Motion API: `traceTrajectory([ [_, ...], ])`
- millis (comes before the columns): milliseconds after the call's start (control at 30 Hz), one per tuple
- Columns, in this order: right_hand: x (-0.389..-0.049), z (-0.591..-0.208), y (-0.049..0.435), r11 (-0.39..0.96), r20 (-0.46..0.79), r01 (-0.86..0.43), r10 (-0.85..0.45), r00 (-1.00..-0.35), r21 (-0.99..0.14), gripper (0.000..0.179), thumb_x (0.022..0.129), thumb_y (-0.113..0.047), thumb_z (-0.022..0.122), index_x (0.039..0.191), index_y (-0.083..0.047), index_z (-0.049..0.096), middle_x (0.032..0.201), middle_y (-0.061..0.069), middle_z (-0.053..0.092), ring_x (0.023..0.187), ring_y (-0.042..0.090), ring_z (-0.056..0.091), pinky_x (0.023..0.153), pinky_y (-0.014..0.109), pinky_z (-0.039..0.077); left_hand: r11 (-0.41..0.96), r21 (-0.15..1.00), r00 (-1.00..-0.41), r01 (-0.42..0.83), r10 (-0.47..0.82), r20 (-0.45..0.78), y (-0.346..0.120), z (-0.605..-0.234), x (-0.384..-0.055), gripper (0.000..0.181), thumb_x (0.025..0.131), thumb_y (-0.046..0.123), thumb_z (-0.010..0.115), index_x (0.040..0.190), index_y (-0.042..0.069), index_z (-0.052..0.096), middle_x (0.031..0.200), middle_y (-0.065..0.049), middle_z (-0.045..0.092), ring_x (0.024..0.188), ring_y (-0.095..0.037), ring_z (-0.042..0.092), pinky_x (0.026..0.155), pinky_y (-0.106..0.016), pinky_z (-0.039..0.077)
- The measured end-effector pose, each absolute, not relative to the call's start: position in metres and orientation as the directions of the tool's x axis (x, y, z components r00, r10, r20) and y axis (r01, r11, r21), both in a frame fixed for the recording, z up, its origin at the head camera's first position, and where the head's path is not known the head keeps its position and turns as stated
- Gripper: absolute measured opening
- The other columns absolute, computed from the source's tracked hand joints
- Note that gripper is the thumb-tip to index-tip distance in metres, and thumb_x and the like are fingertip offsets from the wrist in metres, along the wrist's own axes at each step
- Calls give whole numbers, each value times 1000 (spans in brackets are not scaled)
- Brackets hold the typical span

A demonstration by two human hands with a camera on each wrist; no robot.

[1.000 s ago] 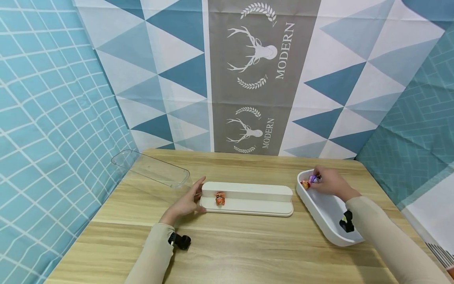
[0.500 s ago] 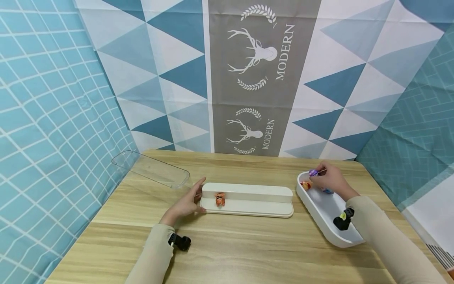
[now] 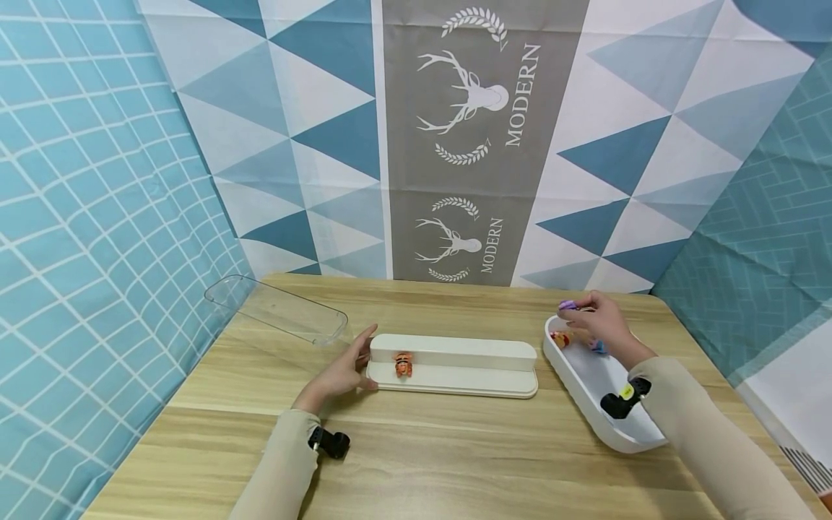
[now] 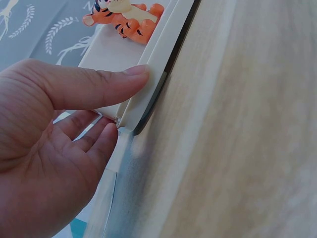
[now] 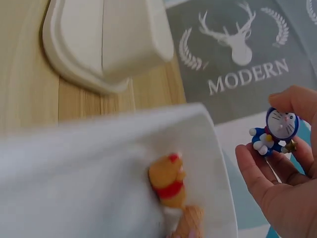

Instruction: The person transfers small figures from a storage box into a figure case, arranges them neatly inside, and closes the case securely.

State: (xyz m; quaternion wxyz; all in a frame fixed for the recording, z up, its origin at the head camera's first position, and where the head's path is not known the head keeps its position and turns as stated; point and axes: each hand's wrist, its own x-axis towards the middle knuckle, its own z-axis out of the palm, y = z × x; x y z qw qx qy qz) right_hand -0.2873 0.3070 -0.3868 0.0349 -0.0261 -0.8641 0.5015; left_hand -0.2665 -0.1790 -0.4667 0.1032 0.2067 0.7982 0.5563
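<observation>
In the head view, my left hand grips the left end of a white stepped display base. The left wrist view shows the thumb pressing its front lip, with the fingers curled against the end. An orange striped tiger figurine rests on the lower step, its head towards the raised part. My right hand pinches a small blue-and-white cat figurine between thumb and fingers, above the far end of a white tray. Inside that tray lie a yellow bear figurine in red and a blue figurine.
A clear, long rounded cover stands at the table's back left, left of the base. Beside the bear in the tray is a brown cone-shaped piece. Patterned cloth hangs behind the wooden table.
My right hand has lifted the cat figurine out of the tray, moving it up and slightly left. The blue figurine in the tray has come into view. My left hand and the base stay put.
</observation>
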Motion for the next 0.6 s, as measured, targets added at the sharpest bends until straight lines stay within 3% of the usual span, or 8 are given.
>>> traceTrajectory([
  [133, -285, -384, 295, 324, 13, 13, 78, -997, -946, 31, 94, -16, 69, 109, 1, 48, 109, 10, 57, 81, 2, 66, 87, 32, 59, 297, 931, -894, 214, 443, 64, -179, -466, -266, 116, 66, -23, 75, 158, 0, 8, 149, -34, 31, 139, -50, 31, 119, -54, 23],
  [267, -280, -380, 283, 130, -10, 18, 55, -998, -991, 23, 95, -7, 65, 106, -2, 45, 100, 1, 56, 82, 3, 66, 83, 27, 60, 300, 929, -894, 216, 443, 65, -178, -466, -265, 116, 66, -22, 75, 158, -1, 8, 150, -34, 31, 139, -49, 31, 119, -54, 23],
  [367, -277, -377, 275, 21, -16, 17, 26, -1000, -1000, 21, 95, -3, 63, 104, -3, 44, 99, 2, 54, 82, 5, 66, 79, 25, 61, 300, 929, -893, 216, 445, 64, -178, -466, -264, 116, 66, -22, 75, 158, -1, 8, 150, -34, 31, 139, -49, 31, 118, -53, 24],
  [600, -274, -375, 260, -14, -8, 8, -51, -999, -1000, 18, 97, 1, 59, 107, -3, 45, 103, 4, 52, 85, 8, 65, 83, 25, 60, 301, 930, -897, 210, 439, 60, -179, -468, -267, 115, 66, -23, 75, 158, 0, 9, 150, -33, 31, 139, -49, 31, 119, -53, 23],
])
